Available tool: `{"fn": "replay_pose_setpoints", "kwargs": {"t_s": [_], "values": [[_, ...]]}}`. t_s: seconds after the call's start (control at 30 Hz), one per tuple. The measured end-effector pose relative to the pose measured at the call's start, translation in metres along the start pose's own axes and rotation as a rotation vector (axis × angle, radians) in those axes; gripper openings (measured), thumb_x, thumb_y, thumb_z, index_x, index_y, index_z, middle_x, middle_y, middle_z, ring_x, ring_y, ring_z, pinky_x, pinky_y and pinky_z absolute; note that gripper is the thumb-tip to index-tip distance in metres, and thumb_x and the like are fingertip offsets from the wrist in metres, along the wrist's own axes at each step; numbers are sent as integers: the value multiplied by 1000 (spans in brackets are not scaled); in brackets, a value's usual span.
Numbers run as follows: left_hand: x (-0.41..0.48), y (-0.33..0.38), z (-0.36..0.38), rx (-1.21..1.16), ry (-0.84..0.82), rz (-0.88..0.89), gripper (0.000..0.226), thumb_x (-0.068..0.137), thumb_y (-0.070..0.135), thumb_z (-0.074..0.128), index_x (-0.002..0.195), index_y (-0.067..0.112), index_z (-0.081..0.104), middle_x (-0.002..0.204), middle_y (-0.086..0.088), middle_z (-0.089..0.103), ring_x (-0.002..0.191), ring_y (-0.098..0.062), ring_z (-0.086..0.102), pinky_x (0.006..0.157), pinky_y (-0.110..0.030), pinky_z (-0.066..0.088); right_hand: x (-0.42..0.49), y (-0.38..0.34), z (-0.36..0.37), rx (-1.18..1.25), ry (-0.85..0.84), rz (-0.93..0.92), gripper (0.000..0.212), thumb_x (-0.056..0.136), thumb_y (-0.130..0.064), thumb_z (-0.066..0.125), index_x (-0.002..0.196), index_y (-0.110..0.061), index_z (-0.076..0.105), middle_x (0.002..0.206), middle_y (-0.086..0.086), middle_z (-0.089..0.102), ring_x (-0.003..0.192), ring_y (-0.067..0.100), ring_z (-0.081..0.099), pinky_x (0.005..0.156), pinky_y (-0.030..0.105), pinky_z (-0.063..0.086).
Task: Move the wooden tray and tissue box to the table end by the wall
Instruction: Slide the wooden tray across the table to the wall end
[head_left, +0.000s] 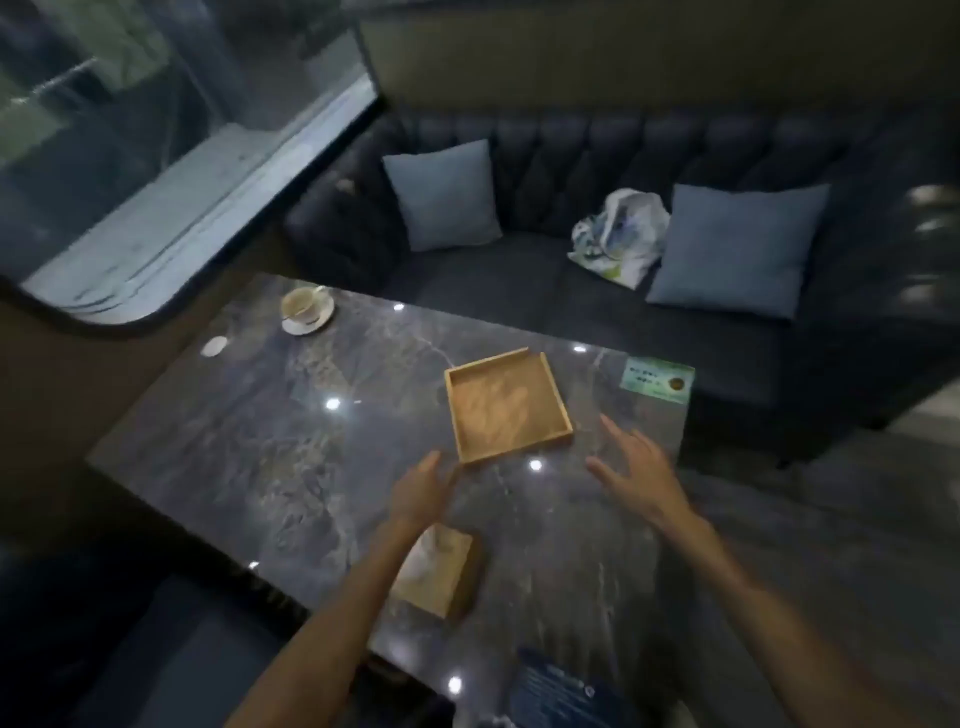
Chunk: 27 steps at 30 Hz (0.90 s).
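An empty square wooden tray lies flat on the dark marble table, toward its right side. A wooden tissue box stands nearer to me, partly hidden under my left forearm. My left hand hovers open just short of the tray's near left corner. Off the tray's near right corner my right hand is open with fingers spread. Neither hand touches the tray.
A cup on a saucer sits at the table's far left end, beside the window wall. A green card lies at the far right corner, a dark card at the near edge. A sofa with cushions and a bag stands behind.
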<state>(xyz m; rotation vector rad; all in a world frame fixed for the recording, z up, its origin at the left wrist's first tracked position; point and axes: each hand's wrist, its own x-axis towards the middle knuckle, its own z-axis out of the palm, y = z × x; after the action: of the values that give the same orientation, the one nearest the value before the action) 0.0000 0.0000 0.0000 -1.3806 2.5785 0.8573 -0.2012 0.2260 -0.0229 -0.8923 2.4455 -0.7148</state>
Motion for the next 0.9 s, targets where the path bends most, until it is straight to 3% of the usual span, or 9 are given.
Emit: {"fn": "replay_pose_setpoints", "kwargs": {"t_s": [0.1, 0.17, 0.3, 0.4, 0.5, 0.57, 0.73, 0.83, 0.9], "values": [[73, -33, 7, -108, -75, -18, 37, 97, 33, 49, 116, 3, 59, 120, -26, 64, 114, -39, 60, 96, -47, 47, 38, -12, 37, 15, 34, 112, 85, 74, -79, 36, 145, -34, 26, 130, 10, 59, 123, 31, 51, 104, 44, 41], [114, -48, 11, -100, -139, -40, 34, 97, 29, 49, 112, 0, 59, 115, -27, 65, 111, -41, 61, 91, -46, 46, 65, -32, 65, 57, 49, 212, 76, 77, -72, 43, 142, -34, 30, 127, 8, 60, 120, 29, 53, 100, 44, 45], [153, -79, 31, -146, -219, -52, 42, 95, 24, 54, 124, -7, 51, 126, -30, 59, 119, -41, 55, 97, -43, 43, 121, -46, 117, 107, 27, 361, 67, 78, -67, 47, 122, -18, 50, 115, 17, 63, 108, 37, 58, 91, 44, 49], [172, -97, 43, -195, -295, -63, 42, 94, 21, 57, 121, -11, 52, 124, -32, 60, 118, -41, 56, 95, -42, 42, 154, -65, 136, 160, 103, 456, 51, 85, -41, 56, 122, -6, 52, 119, 24, 58, 110, 39, 58, 95, 41, 45], [185, -106, 48, -255, -350, -43, 46, 94, 19, 56, 130, -10, 49, 134, -29, 54, 127, -40, 50, 103, -38, 37, 169, -77, 146, 121, 199, 510, 70, 76, -47, 35, 120, 2, 55, 118, 30, 60, 110, 43, 57, 97, 46, 42], [194, -109, 50, -273, -370, -35, 49, 95, 21, 55, 134, -7, 46, 140, -27, 50, 132, -37, 47, 108, -35, 33, 170, -75, 155, 45, 205, 548, 70, 73, -44, 35, 124, 1, 52, 116, 30, 61, 109, 45, 57, 97, 48, 43], [217, -119, 60, -326, -362, -110, 33, 92, 15, 59, 114, -9, 58, 114, -31, 64, 110, -42, 60, 95, -41, 43, 164, -71, 171, 2, 50, 632, 62, 87, -34, 54, 140, -12, 33, 135, 26, 48, 122, 45, 48, 101, 50, 40], [228, -139, 78, -355, -267, -203, 36, 85, 21, 59, 107, -8, 60, 105, -35, 65, 104, -47, 60, 90, -49, 49, 162, -64, 182, 68, -81, 642, 53, 82, -37, 54, 128, -13, 47, 125, 22, 59, 114, 41, 57, 95, 47, 46], [221, -134, 64, -389, -177, -293, 44, 79, 19, 58, 114, -10, 57, 110, -36, 62, 109, -50, 56, 95, -50, 47, 160, -71, 183, 125, -45, 651, 47, 79, -35, 52, 121, -15, 51, 120, 17, 64, 111, 37, 60, 93, 45, 48]]}}
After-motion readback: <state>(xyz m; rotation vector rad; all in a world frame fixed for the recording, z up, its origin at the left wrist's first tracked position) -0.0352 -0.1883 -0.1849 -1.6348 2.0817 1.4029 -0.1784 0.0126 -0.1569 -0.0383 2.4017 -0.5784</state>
